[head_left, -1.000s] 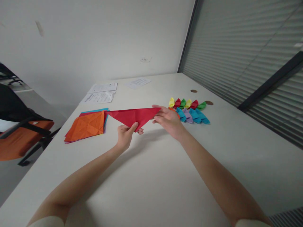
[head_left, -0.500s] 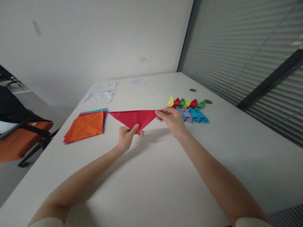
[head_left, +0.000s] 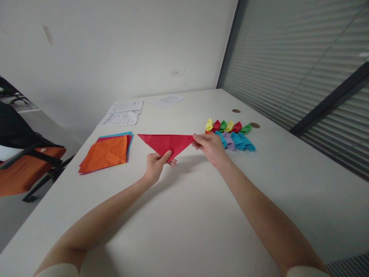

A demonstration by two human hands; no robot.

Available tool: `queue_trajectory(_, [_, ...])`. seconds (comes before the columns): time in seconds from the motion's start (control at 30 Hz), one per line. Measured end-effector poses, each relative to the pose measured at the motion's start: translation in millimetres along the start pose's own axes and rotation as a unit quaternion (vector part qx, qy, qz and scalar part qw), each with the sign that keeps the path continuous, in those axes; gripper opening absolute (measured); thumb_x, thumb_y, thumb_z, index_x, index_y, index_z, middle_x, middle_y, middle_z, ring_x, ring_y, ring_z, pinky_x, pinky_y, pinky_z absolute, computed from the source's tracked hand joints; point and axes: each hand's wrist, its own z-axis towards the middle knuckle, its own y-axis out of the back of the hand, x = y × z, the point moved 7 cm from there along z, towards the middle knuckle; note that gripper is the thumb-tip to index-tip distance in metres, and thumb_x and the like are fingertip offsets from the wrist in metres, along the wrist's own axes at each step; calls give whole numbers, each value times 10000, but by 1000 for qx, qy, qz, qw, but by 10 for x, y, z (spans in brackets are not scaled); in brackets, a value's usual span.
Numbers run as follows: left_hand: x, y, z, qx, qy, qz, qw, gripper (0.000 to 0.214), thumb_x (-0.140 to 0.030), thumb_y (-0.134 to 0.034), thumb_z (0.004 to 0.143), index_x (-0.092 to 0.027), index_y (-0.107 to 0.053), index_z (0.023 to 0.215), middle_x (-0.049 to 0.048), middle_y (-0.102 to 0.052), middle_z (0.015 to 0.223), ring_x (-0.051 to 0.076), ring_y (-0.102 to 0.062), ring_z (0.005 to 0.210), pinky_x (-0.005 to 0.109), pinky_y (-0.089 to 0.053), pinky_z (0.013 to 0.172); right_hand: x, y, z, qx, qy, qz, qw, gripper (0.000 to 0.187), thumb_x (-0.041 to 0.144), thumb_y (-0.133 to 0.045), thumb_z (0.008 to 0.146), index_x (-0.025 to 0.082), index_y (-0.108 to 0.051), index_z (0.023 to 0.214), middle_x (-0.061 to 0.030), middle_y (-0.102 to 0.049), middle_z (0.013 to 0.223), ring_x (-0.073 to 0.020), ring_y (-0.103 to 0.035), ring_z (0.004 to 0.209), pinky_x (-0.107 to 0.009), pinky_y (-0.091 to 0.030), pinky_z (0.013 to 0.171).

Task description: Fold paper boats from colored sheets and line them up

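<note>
A red sheet of paper [head_left: 167,144], folded into a triangle, is held above the table with its long edge up and its point down. My left hand [head_left: 157,164] pinches the lower point, thumb in front and fingers behind. At the right end of the long edge, my right hand [head_left: 210,147] grips the corner between thumb and fingers. The triangle's left corner sticks out free. Beside my right hand lie folded paper pieces in two rows: a back row of yellow, red and green ones [head_left: 230,126] and a front row with blue and lilac ones [head_left: 238,141].
A stack of coloured paper squares [head_left: 105,154], orange on top, lies to the left on the white table [head_left: 178,231]. Printed sheets [head_left: 121,118] rest at the back left. An office chair [head_left: 31,165] stands left of the table; blinds [head_left: 288,69] run along the right.
The triangle's free left corner has shifted slightly right, and its top edge looks straighter. My right hand has slid a little right at the corner. Both hands keep their hold.
</note>
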Motion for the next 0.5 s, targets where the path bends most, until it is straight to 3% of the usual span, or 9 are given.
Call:
queue_trajectory(0.1, [59, -51, 13, 52, 50, 26, 997, 388, -461, -785, 675, -86, -703, 624, 102, -694, 572, 149, -619, 444, 256, -535, 461, 25, 87, 37, -21, 25, -78, 996, 315, 478, -775, 647, 170, -721, 678, -45, -690, 650, -149, -612, 627, -288, -480, 608])
queue_trajectory(0.2, [152, -191, -57, 179, 124, 85, 972, 377, -466, -790, 667, -105, -705, 599, 96, -688, 546, 146, -608, 416, 236, -515, 426, 85, 43, 17, 43, 41, -162, 985, 282, 425, -785, 662, 174, -751, 786, -65, -736, 810, -168, -655, 776, -302, -505, 743])
queue_trajectory(0.3, [187, -295, -179, 273, 155, 123, 941, 349, -460, -761, 704, -137, -708, 585, 85, -691, 544, 147, -608, 405, 232, -511, 419, -8, -148, -95, 174, -27, -160, 971, 394, 370, -834, 614, 181, -742, 947, -61, -741, 864, -167, -663, 794, -282, -517, 708])
queue_trajectory(0.37, [185, -345, -255, 312, 160, 139, 926, 337, -456, -746, 721, -147, -716, 591, 85, -694, 547, 152, -611, 401, 239, -516, 425, -101, -295, -199, 242, -82, -114, 960, 434, 335, -868, 559, 174, -729, 937, -47, -736, 825, -161, -660, 747, -264, -520, 644])
queue_trajectory(0.43, [183, -386, -325, 347, 166, 156, 910, 335, -457, -737, 728, -147, -724, 600, 89, -696, 553, 159, -620, 408, 244, -519, 433, -189, -398, -270, 268, -124, -83, 952, 372, 334, -869, 552, 159, -720, 845, -30, -720, 745, -154, -649, 675, -251, -507, 581])
queue_trajectory(0.5, [184, -417, -384, 375, 180, 166, 894, 336, -458, -729, 734, -146, -725, 609, 89, -698, 563, 162, -631, 424, 244, -522, 443, -254, -415, -278, 245, -143, -97, 954, 317, 347, -869, 545, 144, -697, 720, -11, -682, 631, -132, -606, 568, -228, -456, 498])
